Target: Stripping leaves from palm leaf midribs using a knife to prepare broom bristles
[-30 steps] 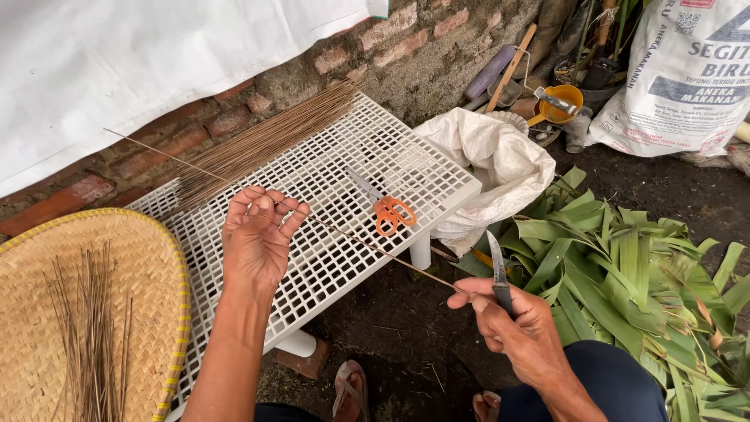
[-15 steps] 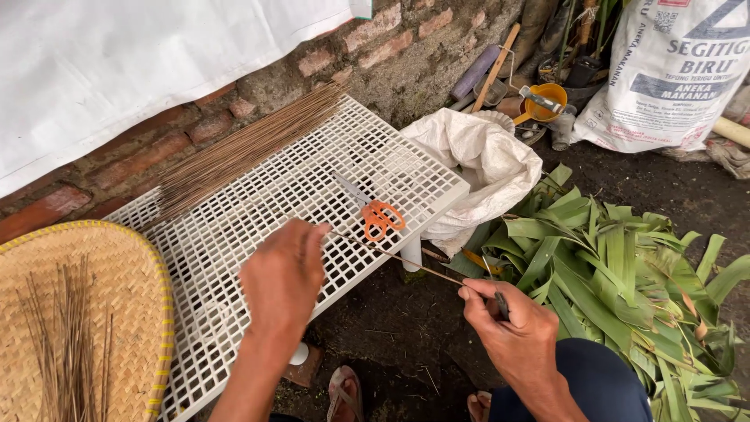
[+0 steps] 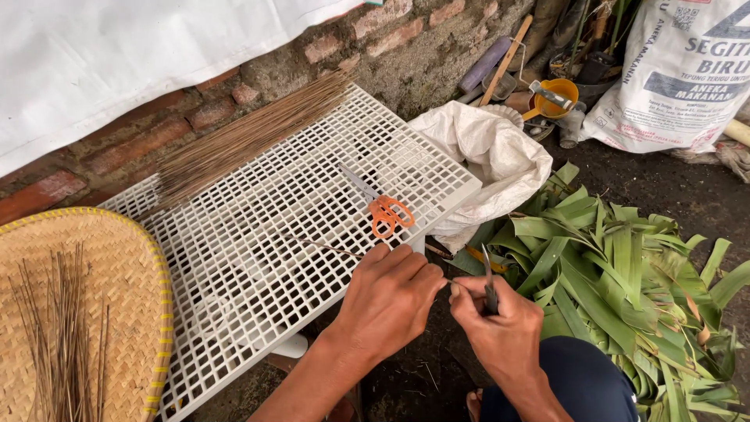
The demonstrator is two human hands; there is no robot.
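A small dark-handled knife [image 3: 489,291] is clenched in the right hand [image 3: 500,332], blade up, while a thin brown leaf rib [image 3: 328,247] is pinched in the closed left hand [image 3: 388,301], apparently so it can be drawn taut along the blade; the contact itself is hidden between the hands. Beyond, orange-handled scissors [image 3: 384,211] lie on the white plastic grid surface [image 3: 234,258], and a bundle of finished brown ribs [image 3: 242,141] is laid by the brick wall [image 3: 117,148].

Single head-worn view — steeply downward, close above both hands, white lattice table [image 3: 258,211] just beyond.
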